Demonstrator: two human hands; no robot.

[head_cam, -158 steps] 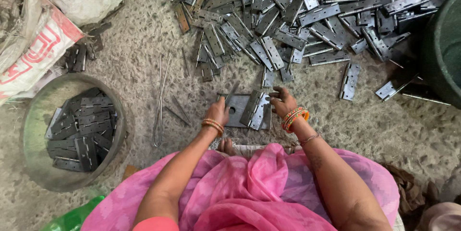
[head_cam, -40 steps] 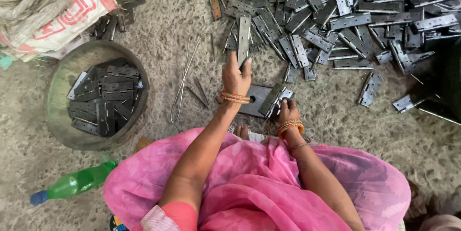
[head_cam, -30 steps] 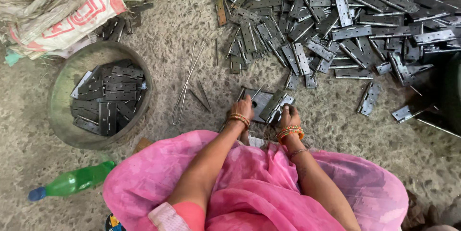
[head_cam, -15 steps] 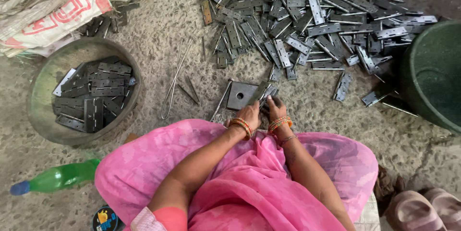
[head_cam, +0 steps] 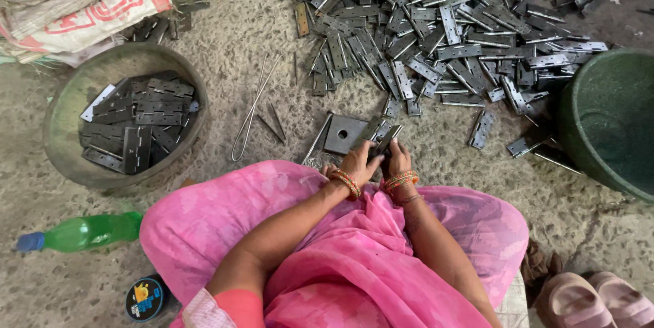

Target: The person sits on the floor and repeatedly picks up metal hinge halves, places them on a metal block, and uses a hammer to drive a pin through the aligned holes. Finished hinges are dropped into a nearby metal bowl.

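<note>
While we sit on the floor, left hand (head_cam: 357,163) and right hand (head_cam: 396,159) pinch one grey metal hinge (head_cam: 383,143) in a close grip above the square steel plate (head_cam: 345,134).

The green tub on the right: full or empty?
Empty as far as it shows. The green tub has a bare inner wall and floor with no hinges inside; its right part is cut off by the frame.

A white sack (head_cam: 82,11) with red print lies top left; a round labelled tin (head_cam: 145,299) sits bottom left.

Head camera looks steeply down, close above the lap and floor.
</note>
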